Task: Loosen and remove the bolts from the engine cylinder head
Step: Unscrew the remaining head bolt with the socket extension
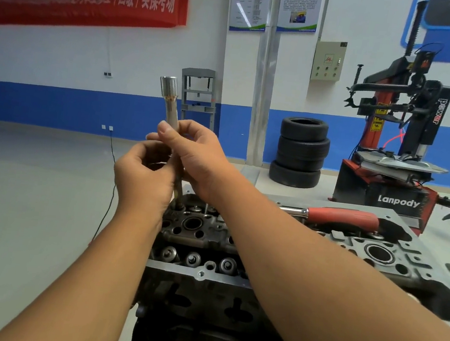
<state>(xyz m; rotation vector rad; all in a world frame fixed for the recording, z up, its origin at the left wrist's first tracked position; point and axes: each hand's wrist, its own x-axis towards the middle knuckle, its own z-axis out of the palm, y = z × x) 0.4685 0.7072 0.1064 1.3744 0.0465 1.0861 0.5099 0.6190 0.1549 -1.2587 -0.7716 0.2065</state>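
The engine cylinder head point(393, 255) lies in front of me, grey metal with valve springs and round bores. A long silver socket extension point(170, 99) stands upright over its far left end. Below it a dark bolt shank point(178, 190) runs down into a hole in the head. My right hand point(192, 152) pinches the extension's shaft from the right. My left hand point(142, 175) curls round the lower part of the same tool, just above the head. The joint between tool and bolt is hidden behind my fingers.
A red-handled ratchet wrench point(343, 218) lies across the head's far side. Behind stand a stack of black tyres point(301, 151), a red tyre changer point(391, 178) and a grey press frame point(197, 94). A black cable point(110, 185) trails over the pale floor at left.
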